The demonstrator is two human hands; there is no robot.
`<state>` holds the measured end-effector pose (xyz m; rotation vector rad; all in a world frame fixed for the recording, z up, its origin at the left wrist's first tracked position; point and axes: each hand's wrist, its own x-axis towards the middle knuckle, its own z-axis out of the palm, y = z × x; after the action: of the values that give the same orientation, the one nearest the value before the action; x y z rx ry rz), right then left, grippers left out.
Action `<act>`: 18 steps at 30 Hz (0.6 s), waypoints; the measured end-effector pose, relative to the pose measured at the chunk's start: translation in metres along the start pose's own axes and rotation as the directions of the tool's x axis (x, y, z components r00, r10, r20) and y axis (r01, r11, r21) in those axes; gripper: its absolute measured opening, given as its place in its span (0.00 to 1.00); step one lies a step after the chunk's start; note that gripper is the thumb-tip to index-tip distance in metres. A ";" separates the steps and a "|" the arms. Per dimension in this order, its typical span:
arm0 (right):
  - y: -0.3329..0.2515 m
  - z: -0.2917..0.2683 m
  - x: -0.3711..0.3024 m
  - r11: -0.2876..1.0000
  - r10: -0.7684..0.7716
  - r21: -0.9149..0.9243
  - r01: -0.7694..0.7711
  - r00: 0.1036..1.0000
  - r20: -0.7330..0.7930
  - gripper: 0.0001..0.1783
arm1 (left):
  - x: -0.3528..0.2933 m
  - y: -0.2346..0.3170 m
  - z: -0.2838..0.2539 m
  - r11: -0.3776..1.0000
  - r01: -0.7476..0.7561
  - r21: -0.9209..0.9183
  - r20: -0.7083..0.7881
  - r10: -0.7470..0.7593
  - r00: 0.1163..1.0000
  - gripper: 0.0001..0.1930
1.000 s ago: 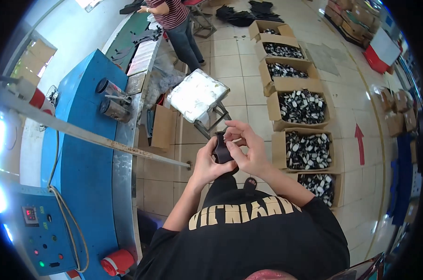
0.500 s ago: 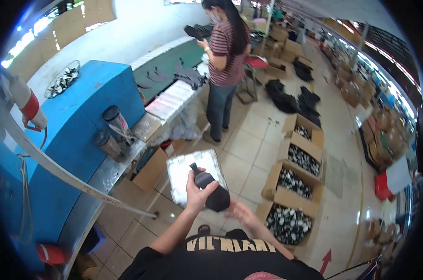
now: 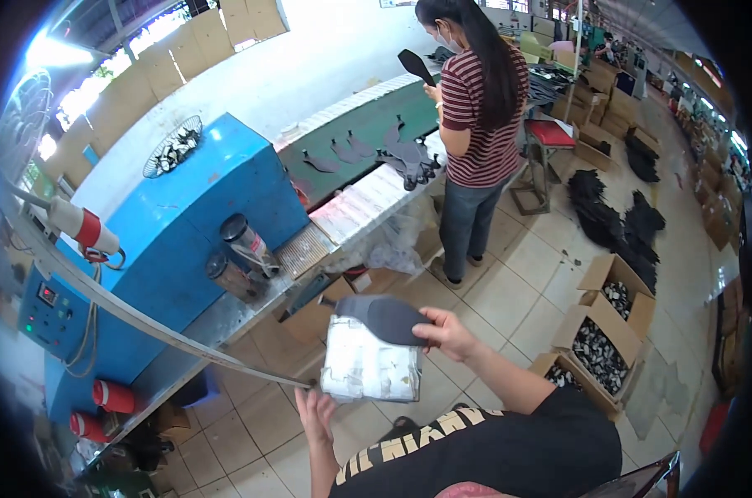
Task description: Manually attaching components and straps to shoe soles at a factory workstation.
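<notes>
My right hand [image 3: 447,334] pinches the rounded toe end of a dark grey shoe sole [image 3: 376,314], with a small heel-like stub at its other end. The sole lies over, or just above, the far edge of a white tape-wrapped block [image 3: 371,365]; whether they touch I cannot tell. Nearer to me and left of the block, my left hand [image 3: 315,415] is empty, its fingers apart. What holds the block up is hidden.
A blue machine [image 3: 185,199] fills the left, with a curved metal bar [image 3: 177,336] before it. Several similar soles lie on a green conveyor [image 3: 322,149]. Beside it, a co-worker [image 3: 484,108] holds another sole. Cardboard boxes [image 3: 571,328] of black-and-white pieces stand at right.
The sole has passed from my left hand to my right, now lying sideways at the block's far edge. My left hand has let go and moved nearer to me. The view has swung.
</notes>
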<state>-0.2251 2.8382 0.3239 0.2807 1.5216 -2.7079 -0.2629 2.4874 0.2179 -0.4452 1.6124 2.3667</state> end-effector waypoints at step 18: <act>-0.218 -0.137 0.470 0.864 -0.373 0.304 0.401 0.916 -0.148 0.18 | -0.049 -0.059 0.004 0.995 0.100 -0.029 -0.751 -0.088 0.655 0.29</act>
<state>-0.6911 3.1007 0.3594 0.0994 1.2445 -3.3138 -0.1966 2.5113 0.1873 -1.6516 1.8158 2.1914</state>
